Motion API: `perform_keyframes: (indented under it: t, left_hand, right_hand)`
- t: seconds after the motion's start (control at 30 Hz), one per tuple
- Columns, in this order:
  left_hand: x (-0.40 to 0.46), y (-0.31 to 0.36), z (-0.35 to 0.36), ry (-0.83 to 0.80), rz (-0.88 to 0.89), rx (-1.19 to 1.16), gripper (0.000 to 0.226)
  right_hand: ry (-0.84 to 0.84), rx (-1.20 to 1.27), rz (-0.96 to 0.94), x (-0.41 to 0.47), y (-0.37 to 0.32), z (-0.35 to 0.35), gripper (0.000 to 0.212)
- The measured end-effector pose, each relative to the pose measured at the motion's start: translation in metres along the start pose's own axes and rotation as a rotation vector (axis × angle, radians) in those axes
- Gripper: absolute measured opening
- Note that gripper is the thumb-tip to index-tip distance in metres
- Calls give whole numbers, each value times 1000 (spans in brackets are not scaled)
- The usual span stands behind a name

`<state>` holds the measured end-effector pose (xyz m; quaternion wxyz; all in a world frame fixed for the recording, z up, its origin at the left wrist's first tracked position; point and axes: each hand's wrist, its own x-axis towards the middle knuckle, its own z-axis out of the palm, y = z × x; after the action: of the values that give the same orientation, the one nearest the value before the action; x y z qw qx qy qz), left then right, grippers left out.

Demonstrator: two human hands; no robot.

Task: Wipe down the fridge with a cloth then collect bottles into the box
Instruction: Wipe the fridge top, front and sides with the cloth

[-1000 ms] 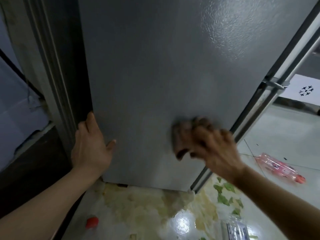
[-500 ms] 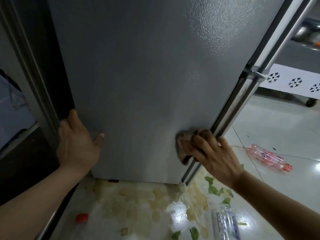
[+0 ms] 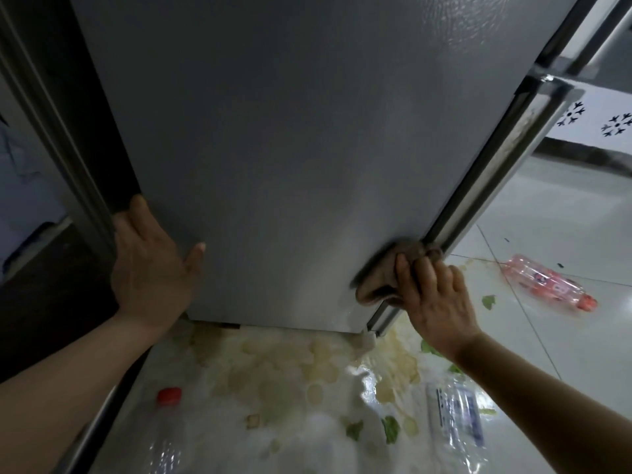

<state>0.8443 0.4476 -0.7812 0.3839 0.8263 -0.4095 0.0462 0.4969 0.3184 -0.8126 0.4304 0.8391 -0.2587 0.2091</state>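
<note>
The grey side panel of the fridge (image 3: 290, 148) fills the middle of the view. My right hand (image 3: 434, 295) grips a bunched brown cloth (image 3: 379, 278) and presses it on the panel's lower right corner, by the door edge. My left hand (image 3: 150, 265) rests on the panel's lower left edge, fingers curled around the corner, thumb out on the face. A pink plastic bottle (image 3: 547, 285) lies on the floor at the right. A clear bottle with a blue label (image 3: 458, 419) lies near my right forearm. Another clear bottle with a red cap (image 3: 167, 398) lies at the lower left.
The white tiled floor (image 3: 547, 336) below the fridge is wet, with yellowish spill and green leaf scraps (image 3: 390, 429). A dark frame (image 3: 68, 131) stands close to the fridge's left side. A white patterned board (image 3: 598, 124) lies at the far right.
My right hand has slid the cloth down and to the right, from mid-panel to the lower right corner. My left hand stays on the left edge.
</note>
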Motion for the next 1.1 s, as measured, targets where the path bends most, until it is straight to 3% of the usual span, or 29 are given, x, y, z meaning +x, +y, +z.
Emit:
perform_keyframes:
  t: [0.1, 0.17, 0.23, 0.33, 0.43, 0.5, 0.6, 0.73, 0.8, 0.87, 1.0, 1.1]
  left_hand:
    - [0, 0, -1, -6, 1, -3, 86]
    - [2, 0, -3, -18, 11, -15, 85]
    - [1, -3, -5, -31, 18, -22, 84]
    - [-4, -11, -5, -98, -7, -18, 83]
    - [-6, -21, 3, -175, -28, -21, 82]
    - [-6, -23, 8, -176, -20, -9, 79]
    - [-4, -21, 10, -165, -38, 0, 70]
    - [-6, -18, 7, -143, -43, 21, 66]
    - [-4, -18, 5, -162, -49, 4, 64]
    - [-3, -23, 3, -196, -36, -40, 65]
    - [-6, -36, -3, -262, -6, -176, 76]
    - [-6, -40, -9, -306, 13, -246, 80]
  right_hand:
    - [-241, 2, -152, -21, -20, 4, 80]
    - [-258, 23, -152, -16, -20, -2, 78]
    - [-158, 54, -104, 1, -9, -14, 72]
    - [64, 115, 141, 33, 14, -31, 57]
    - [170, 203, 289, 43, 7, -24, 64]
    - [205, 217, 274, 35, -7, -8, 67]
    - [172, 175, 117, 18, -17, 11, 63]
    - [-43, 13, -460, 3, -38, 19, 64]
    - [-105, -5, -531, 8, -47, 15, 66]
    - [-44, 18, -471, 26, -45, 5, 67]
    - [233, 130, -125, 85, -33, -14, 57]
    - [292, 184, 44, 96, -57, -9, 58]
